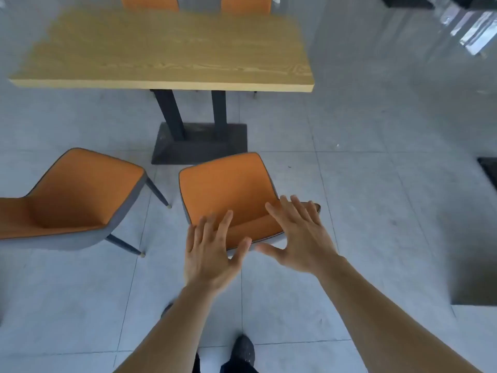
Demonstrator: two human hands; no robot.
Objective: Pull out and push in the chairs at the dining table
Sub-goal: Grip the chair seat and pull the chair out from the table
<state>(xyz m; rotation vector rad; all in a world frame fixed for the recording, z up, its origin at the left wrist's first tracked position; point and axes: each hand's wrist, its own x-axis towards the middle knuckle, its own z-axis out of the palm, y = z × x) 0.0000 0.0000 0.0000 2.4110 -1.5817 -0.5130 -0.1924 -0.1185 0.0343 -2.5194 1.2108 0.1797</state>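
Observation:
An orange chair with a grey shell stands pulled out from the wooden dining table, its backrest toward me. My left hand hovers with fingers spread over the backrest's left part. My right hand is spread over the backrest's right end. Neither hand grips anything. A second orange chair stands to the left, also away from the table and turned at an angle.
Two more orange chair backs show at the table's far side. The table's dark pedestal base sits on the grey tiled floor. My dark shoe is at the bottom. A dark floor opening lies at right.

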